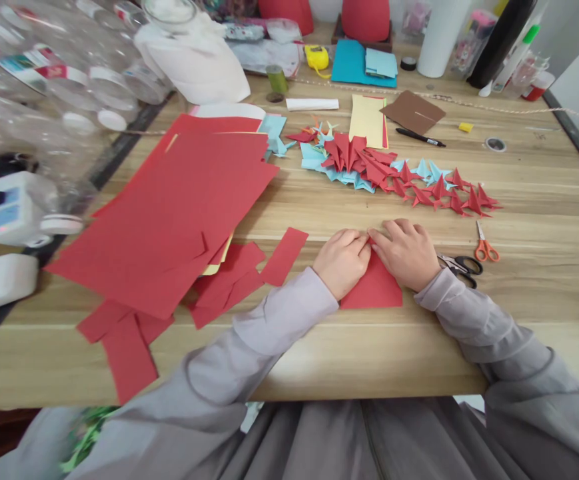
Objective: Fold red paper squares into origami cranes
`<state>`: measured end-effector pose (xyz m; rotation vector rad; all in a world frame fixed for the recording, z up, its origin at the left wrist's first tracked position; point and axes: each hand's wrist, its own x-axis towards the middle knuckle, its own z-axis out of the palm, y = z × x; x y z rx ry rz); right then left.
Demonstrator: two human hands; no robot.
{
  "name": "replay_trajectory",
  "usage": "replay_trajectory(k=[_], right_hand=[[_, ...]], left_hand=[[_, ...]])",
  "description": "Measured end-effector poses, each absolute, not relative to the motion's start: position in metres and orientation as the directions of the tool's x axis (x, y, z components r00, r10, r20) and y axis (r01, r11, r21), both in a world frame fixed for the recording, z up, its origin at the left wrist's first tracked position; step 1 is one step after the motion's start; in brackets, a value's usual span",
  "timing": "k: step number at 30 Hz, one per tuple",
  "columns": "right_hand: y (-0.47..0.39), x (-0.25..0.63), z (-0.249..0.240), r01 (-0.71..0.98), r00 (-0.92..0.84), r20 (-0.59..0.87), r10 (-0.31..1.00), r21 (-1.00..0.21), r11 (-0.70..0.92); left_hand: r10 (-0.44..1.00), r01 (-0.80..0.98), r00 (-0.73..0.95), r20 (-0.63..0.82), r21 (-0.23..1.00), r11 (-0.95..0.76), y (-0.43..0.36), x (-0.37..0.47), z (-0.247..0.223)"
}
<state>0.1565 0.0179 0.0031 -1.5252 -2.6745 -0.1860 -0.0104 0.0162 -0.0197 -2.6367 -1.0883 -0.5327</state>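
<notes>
A piece of red paper point(375, 288) lies flat on the table before me, its far end narrowed to a point between my hands. My left hand point(343, 261) is closed, its fingertips pressed on the paper's far left edge. From the other side, my right hand point(408, 255) pinches the same far tip with thumb and fingers curled. The two hands' fingertips meet there and hide the fold. Black-handled scissors point(462, 265) lie beside my right wrist, partly under the sleeve. Small orange-handled scissors point(486, 247) rest farther right.
Left of me is a stack of large red sheets point(179, 200), with cut red strips point(285, 256) around it. Folded red and blue paper cranes point(419, 180) spread beyond my hands. A black pen point(422, 137), brown paper point(413, 113) and clear plastic bottles point(104, 80) are farther off.
</notes>
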Motion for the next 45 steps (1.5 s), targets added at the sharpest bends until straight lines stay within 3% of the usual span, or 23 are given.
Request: replay_trajectory(k=[15,30,45], right_hand=[[0.017,0.157,0.0,0.865,-0.502,0.131,0.855,0.057,0.499],[0.017,0.156,-0.001,0.848,-0.529,0.152,0.835,0.111,0.518],[0.022,0.156,-0.006,0.887,-0.458,0.197,0.867,0.038,0.46]], left_hand=[[0.6,0.671,0.724,0.34,-0.149,-0.726,-0.01,-0.024,-0.005],[0.672,0.739,0.616,0.41,-0.008,-0.673,0.01,-0.003,-0.022],[0.683,0.732,0.651,0.332,-0.034,-0.681,0.007,-0.005,-0.018]])
